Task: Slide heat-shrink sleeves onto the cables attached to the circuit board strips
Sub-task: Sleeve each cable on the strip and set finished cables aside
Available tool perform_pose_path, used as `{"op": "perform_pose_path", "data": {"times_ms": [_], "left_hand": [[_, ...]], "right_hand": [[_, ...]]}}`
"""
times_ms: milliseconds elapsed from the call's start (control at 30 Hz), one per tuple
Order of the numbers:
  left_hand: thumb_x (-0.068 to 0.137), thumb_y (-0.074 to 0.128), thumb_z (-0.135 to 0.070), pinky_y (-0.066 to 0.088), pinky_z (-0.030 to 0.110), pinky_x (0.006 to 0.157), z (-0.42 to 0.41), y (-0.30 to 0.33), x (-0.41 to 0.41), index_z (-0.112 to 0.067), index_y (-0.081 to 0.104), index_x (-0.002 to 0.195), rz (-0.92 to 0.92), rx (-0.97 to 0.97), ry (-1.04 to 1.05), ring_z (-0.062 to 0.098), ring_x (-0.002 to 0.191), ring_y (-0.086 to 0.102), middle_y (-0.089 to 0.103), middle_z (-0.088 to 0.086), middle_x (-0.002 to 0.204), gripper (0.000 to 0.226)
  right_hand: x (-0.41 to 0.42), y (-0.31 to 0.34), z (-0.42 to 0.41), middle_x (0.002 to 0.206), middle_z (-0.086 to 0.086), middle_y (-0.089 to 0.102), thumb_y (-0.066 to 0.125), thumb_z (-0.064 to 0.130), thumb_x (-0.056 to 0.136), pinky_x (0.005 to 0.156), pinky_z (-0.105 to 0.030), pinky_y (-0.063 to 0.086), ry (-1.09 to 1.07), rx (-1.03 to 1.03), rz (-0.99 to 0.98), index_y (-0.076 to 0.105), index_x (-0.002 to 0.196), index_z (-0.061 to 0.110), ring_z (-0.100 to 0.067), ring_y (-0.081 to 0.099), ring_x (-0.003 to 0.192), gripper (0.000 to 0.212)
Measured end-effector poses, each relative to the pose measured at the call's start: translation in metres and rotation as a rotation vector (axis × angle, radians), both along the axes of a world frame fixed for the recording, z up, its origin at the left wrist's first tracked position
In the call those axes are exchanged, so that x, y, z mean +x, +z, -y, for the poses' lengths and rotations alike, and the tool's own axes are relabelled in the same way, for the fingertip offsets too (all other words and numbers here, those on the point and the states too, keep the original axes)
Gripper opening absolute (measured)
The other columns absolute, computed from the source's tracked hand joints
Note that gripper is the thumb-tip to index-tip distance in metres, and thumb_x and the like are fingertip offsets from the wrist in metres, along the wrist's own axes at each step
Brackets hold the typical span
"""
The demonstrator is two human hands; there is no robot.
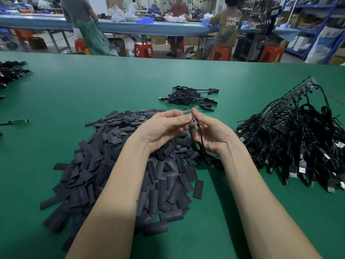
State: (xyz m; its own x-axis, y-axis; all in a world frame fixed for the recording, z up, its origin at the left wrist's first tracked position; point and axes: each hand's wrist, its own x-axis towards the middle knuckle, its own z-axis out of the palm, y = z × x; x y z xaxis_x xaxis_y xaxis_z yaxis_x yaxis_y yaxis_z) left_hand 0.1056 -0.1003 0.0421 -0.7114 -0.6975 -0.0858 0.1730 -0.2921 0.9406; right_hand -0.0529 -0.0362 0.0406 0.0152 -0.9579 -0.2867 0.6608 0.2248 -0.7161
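Both hands meet above the green table point(214, 212) over a big heap of flat black heat-shrink sleeves point(119, 165). My left hand point(164, 128) pinches a small green circuit board piece point(187, 111) between thumb and fingertips. My right hand point(211, 131) pinches the adjoining board piece point(193, 119). A black cable point(200, 148) hangs from the board, down past the right palm onto the table. No sleeve is in either hand.
A large bundle of black USB cables on board strips point(298, 139) lies at the right. A smaller pile of sleeved cables point(192, 99) lies beyond my hands. A single green board point(19, 121) and more cables point(11, 71) lie at the left. People sit at a far bench.
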Motion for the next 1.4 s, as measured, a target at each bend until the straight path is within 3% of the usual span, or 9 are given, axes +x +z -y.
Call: {"op": "perform_pose_path", "data": {"times_ms": [133, 233, 367, 533, 667, 867, 1000, 1200, 1400], "left_hand": [[0.071, 0.086, -0.019, 0.057, 0.019, 0.068, 0.004, 0.005, 0.01, -0.022, 0.08, 0.081, 0.204, -0.147, 0.041, 0.009, 0.073, 0.07, 0.076, -0.004, 0.084, 0.012], [0.077, 0.088, -0.026, 0.056, 0.03, 0.09, 0.01, 0.008, 0.017, -0.028, 0.076, 0.102, 0.515, -0.481, 0.157, 0.01, 0.083, 0.069, 0.073, -0.01, 0.085, 0.029], [0.08, 0.084, -0.039, 0.043, 0.013, 0.089, 0.004, 0.013, 0.011, -0.037, 0.072, 0.109, 0.617, -0.857, 0.315, -0.002, 0.107, 0.062, 0.069, -0.023, 0.108, 0.031], [0.086, 0.081, -0.023, 0.057, 0.02, 0.086, -0.007, 0.011, -0.007, -0.02, 0.071, 0.104, 0.382, -0.638, 0.197, 0.002, 0.088, 0.072, 0.078, -0.007, 0.093, 0.021], [0.088, 0.076, -0.005, 0.061, 0.028, 0.077, -0.009, 0.004, -0.013, -0.011, 0.066, 0.096, 0.23, -0.428, 0.263, 0.014, 0.071, 0.07, 0.076, 0.004, 0.078, 0.014], [0.09, 0.07, 0.002, 0.061, 0.024, 0.07, -0.007, 0.003, -0.012, -0.008, 0.061, 0.096, 0.052, -0.12, 0.29, 0.024, 0.08, 0.076, 0.073, 0.006, 0.08, 0.015], [0.091, 0.07, 0.001, 0.057, 0.02, 0.063, -0.008, 0.002, -0.012, -0.011, 0.061, 0.094, 0.045, -0.123, 0.247, 0.019, 0.074, 0.075, 0.072, 0.005, 0.079, 0.016], [0.089, 0.073, -0.002, 0.055, 0.019, 0.063, -0.008, 0.0, -0.012, -0.015, 0.06, 0.093, 0.067, -0.142, 0.232, 0.018, 0.074, 0.072, 0.076, 0.008, 0.085, 0.018], [0.086, 0.075, -0.004, 0.056, 0.022, 0.068, -0.008, -0.003, -0.011, -0.017, 0.066, 0.094, 0.146, -0.16, 0.164, 0.021, 0.076, 0.07, 0.076, 0.018, 0.095, 0.017]], "right_hand": [[-0.009, 0.003, -0.001, 0.073, 0.003, 0.069, 0.084, 0.026, 0.071, 0.057, -0.016, 0.054, -0.119, 0.014, -0.187, 0.072, 0.081, 0.017, -0.008, 0.064, 0.059, 0.018], [-0.016, 0.002, -0.001, 0.086, 0.006, 0.072, 0.084, 0.034, 0.079, 0.062, -0.02, 0.051, -0.198, 0.028, -0.492, 0.074, 0.092, 0.024, -0.01, 0.063, 0.065, 0.019], [-0.016, 0.007, -0.002, 0.087, 0.005, 0.07, 0.084, 0.036, 0.08, 0.06, -0.02, 0.046, -0.242, 0.017, -0.603, 0.077, 0.091, 0.024, -0.011, 0.057, 0.062, 0.018], [-0.013, 0.009, 0.001, 0.075, 0.005, 0.069, 0.081, 0.028, 0.083, 0.055, -0.017, 0.049, -0.19, -0.054, -0.499, 0.075, 0.085, 0.021, -0.009, 0.057, 0.055, 0.009], [-0.016, 0.006, 0.002, 0.076, 0.004, 0.075, 0.078, 0.043, 0.08, 0.059, -0.02, 0.056, -0.197, -0.042, -0.388, 0.073, 0.093, 0.016, -0.012, 0.067, 0.062, 0.031], [-0.021, -0.025, 0.004, 0.082, 0.01, 0.075, 0.082, 0.035, 0.081, 0.055, -0.011, 0.045, -0.099, 0.116, -1.383, 0.074, 0.081, 0.027, 0.003, 0.062, 0.063, 0.011], [-0.019, -0.026, 0.006, 0.072, 0.018, 0.069, 0.084, 0.035, 0.079, 0.072, -0.022, 0.046, 0.011, 0.153, -1.515, 0.07, 0.072, 0.033, -0.002, 0.065, 0.076, 0.016], [-0.022, -0.025, 0.005, 0.075, 0.009, 0.073, 0.083, 0.036, 0.079, 0.061, -0.02, 0.045, -0.005, 0.113, -1.484, 0.076, 0.08, 0.023, -0.004, 0.061, 0.065, 0.015], [-0.025, -0.015, -0.003, 0.074, 0.002, 0.072, 0.085, 0.029, 0.081, 0.052, -0.014, 0.041, -0.107, 0.008, -1.114, 0.07, 0.081, 0.019, -0.005, 0.061, 0.06, 0.018]]}}
